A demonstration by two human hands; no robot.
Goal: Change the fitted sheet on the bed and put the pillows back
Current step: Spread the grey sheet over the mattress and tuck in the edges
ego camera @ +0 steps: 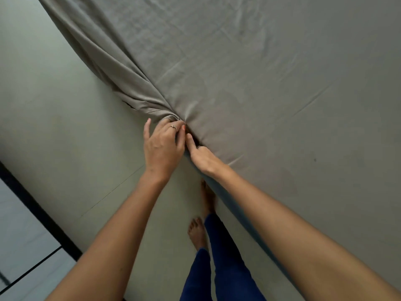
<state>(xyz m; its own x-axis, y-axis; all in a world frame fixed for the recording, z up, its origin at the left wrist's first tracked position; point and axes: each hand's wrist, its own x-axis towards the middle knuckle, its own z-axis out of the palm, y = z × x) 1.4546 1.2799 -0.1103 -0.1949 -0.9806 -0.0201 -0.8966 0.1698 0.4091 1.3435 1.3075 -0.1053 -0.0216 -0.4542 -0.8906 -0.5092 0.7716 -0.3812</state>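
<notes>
Hands meet at the bed corner, mid-frame. We see the left hand (pixel 162 146) with fingers curled, pinching the bunched corner of the fitted sheet (pixel 249 83); the little finger sticks out free. The right hand (pixel 201 157) lies along the mattress edge, forefinger straight and pressing the fabric, remaining fingers tucked under the hem, so we cannot tell how far they curl.

Sheet lies far and right of both hands, spread over the mattress top. Its loose side runs from the pinch point toward far left, hanging in long folds down the bed's side. Near edge runs from the corner toward near right, beneath the right forearm, already wrapped. We judge the coming move pulls the gather down and under the corner, toward us; left hand is nearer the slack.

Fabric is grey-taupe, smooth, thin, faintly creased, radiating tension lines from the pinch. Floor (pixel 54 127) is pale, matte. Bare feet (pixel 198 233) and blue trousers stand just beside the bed. No pillows in view.
</notes>
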